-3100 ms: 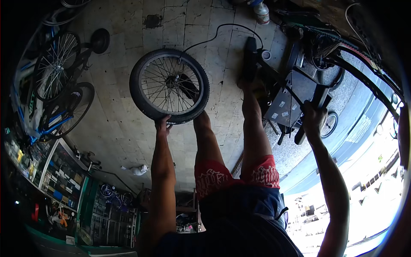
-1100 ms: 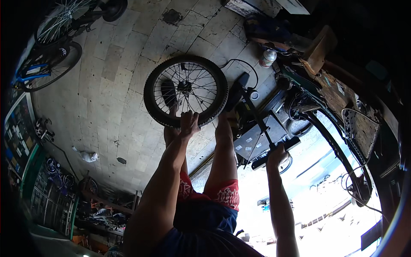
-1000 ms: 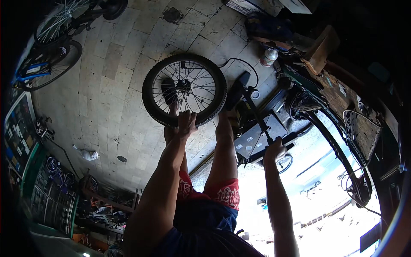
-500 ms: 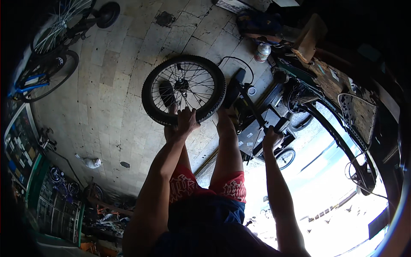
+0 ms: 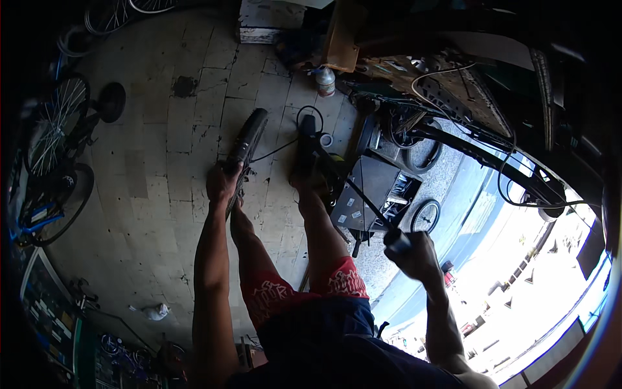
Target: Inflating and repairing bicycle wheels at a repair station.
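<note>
Head view: hands well apart. Bicycle wheel (image 5: 251,135) stood nearly edge-on over floor (image 5: 149,168), tyre gripped by left hand (image 5: 221,185), seemingly to be steadied. Pump handle (image 5: 397,240) grasped by right hand (image 5: 418,257); hose (image 5: 277,150) run toward wheel. Pump foot apparently braced by shoe (image 5: 308,129). Loose pieces held in grey box's (image 5: 356,201) open side; bottle (image 5: 325,83) contents unclear.

The tyre (image 5: 248,141) near ten o'clock is black, the white-stickered box (image 5: 372,185) at three grey, the white-patterned shorts (image 5: 275,292) at six red, the bicycle frame (image 5: 44,225) at nine blue.
</note>
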`<state>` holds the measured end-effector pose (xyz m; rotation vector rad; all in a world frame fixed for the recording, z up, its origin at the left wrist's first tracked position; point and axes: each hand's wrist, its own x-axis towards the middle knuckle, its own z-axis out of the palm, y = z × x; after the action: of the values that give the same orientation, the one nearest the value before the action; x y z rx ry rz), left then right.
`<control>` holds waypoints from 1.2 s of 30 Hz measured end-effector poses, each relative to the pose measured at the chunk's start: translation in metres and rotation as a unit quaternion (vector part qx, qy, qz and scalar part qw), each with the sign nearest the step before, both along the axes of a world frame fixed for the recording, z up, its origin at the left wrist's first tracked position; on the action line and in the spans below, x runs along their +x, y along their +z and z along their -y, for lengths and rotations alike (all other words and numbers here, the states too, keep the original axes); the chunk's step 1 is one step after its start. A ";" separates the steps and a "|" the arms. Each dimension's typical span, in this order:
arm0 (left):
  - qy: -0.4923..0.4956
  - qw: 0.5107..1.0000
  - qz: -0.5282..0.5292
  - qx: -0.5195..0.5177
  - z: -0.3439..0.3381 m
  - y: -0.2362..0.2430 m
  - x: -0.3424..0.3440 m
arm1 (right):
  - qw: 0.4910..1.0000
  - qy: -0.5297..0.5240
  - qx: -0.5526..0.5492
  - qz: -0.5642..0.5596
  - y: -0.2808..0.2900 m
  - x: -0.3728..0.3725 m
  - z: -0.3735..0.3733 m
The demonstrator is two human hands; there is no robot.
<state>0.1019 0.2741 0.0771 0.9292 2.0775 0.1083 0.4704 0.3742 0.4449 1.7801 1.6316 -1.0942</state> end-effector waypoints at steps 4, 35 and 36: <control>0.038 0.999 0.002 -0.035 -0.021 -0.004 -0.018 | 0.998 -0.040 0.053 -0.017 0.002 0.006 0.012; 0.251 0.958 -0.139 -0.015 0.079 0.016 0.112 | 0.998 0.057 -0.033 0.003 -0.138 0.013 -0.017; 0.264 0.954 -0.131 -0.056 0.081 0.015 0.107 | 0.995 0.066 -0.070 0.015 -0.100 0.014 -0.019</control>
<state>0.2088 0.1926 0.0921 0.3106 2.5091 0.1499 0.4848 0.3933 0.3450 1.5703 1.5899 -1.0889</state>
